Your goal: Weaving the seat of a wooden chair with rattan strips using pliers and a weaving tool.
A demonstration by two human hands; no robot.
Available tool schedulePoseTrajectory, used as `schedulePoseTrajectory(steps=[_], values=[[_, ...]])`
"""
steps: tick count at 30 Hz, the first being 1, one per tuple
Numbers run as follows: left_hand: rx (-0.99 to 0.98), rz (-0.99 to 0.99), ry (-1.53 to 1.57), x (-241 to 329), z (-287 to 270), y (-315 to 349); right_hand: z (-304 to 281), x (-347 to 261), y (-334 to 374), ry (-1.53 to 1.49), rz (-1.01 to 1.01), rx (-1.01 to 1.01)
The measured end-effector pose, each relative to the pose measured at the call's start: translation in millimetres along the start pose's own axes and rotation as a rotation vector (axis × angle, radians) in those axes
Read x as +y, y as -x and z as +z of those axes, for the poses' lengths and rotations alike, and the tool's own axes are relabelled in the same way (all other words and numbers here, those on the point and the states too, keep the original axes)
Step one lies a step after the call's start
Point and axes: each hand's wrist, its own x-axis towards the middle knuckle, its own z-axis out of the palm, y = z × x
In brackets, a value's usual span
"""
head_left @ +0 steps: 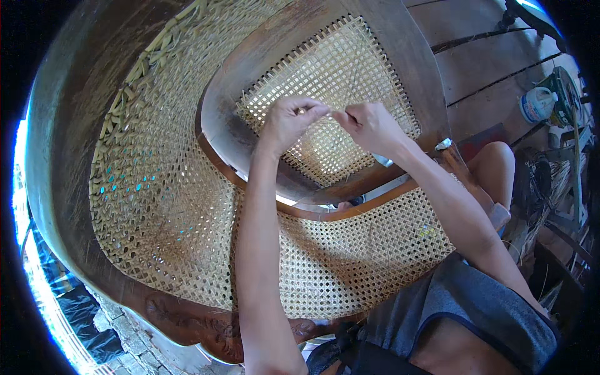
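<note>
Over a woven cane seat panel (331, 69) set in a dark wooden seat frame (219, 94), both my hands are raised close together. My left hand (290, 122) has its thumb and forefinger pinched, pointing right. Facing it, my right hand (373, 128) is closed in a pinch too, its thumb tip a short gap from the left fingertips. Whatever thin thing they grip is too fine to make out. Below and to the left curves a larger cane backrest (337, 265), with looped strand ends along its upper left edge.
A carved wooden rail (206, 331) edges the backrest at the lower left. To the right, a white jug with a blue label (537, 104) stands on the tiled floor (481, 62) beside a green round container (565, 94). Dark cords and loose strips lie at the right edge.
</note>
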Motion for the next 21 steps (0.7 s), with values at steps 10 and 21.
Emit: schedulePoseTrajectory(steps=[10,21], values=[[0.178,0.057,-0.4,-17,-22,-9,48,-2,-48,-0.068,0.237,-0.224],[0.224,0.158,-0.563,-24,-22,-13,60,-10,-53,-0.18,0.304,-0.135]])
